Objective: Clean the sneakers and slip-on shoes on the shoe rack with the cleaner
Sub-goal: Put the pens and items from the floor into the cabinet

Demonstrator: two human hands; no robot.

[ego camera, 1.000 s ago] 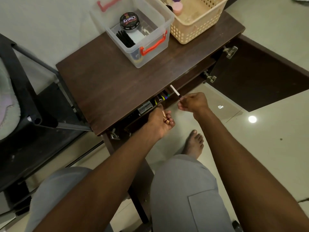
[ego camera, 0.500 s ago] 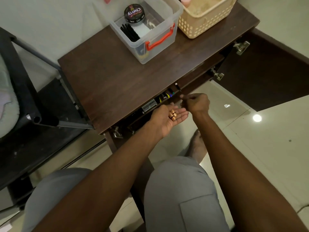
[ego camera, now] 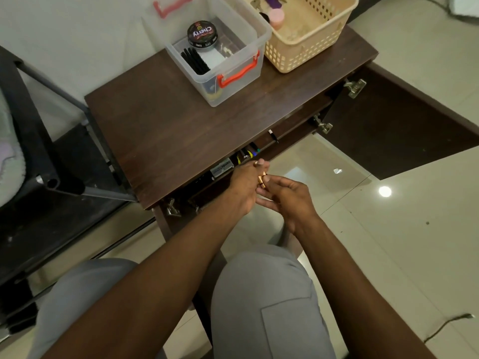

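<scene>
In the centre of the frame the two hands meet just in front of the cabinet [ego camera: 181, 130], below its front edge. The left hand [ego camera: 242, 189] is turned with its back to the camera; its fingers are bent around a small gold object [ego camera: 261, 180], which shows between both hands, so it seems to hold this object, though the grip itself is partly hidden. The right hand [ego camera: 287, 198] touches the left one, and its thumb and first fingers are curled and pinch the same gold object from the right side. What this object is, I cannot tell. Under the cabinet top, an open drawer [ego camera: 233, 164] shows pens and a small white box, just above the left hand. On the cabinet, in the upper middle of the frame, stands a clear box [ego camera: 246, 81] with orange handles; inside it lie a round black tin [ego camera: 202, 35] with the word "Cherry" and a black brush [ego camera: 195, 61] beside it, touching or nearly touching. To the right of the clear box, just beside it, stands a beige basket [ego camera: 305, 50] with a pink jar [ego camera: 276, 18] inside. At the right, the cabinet door [ego camera: 388, 130] stands open over the tiled floor [ego camera: 401, 229]. A dark chair [ego camera: 39, 156] is at the left. No shoes are visible.
</scene>
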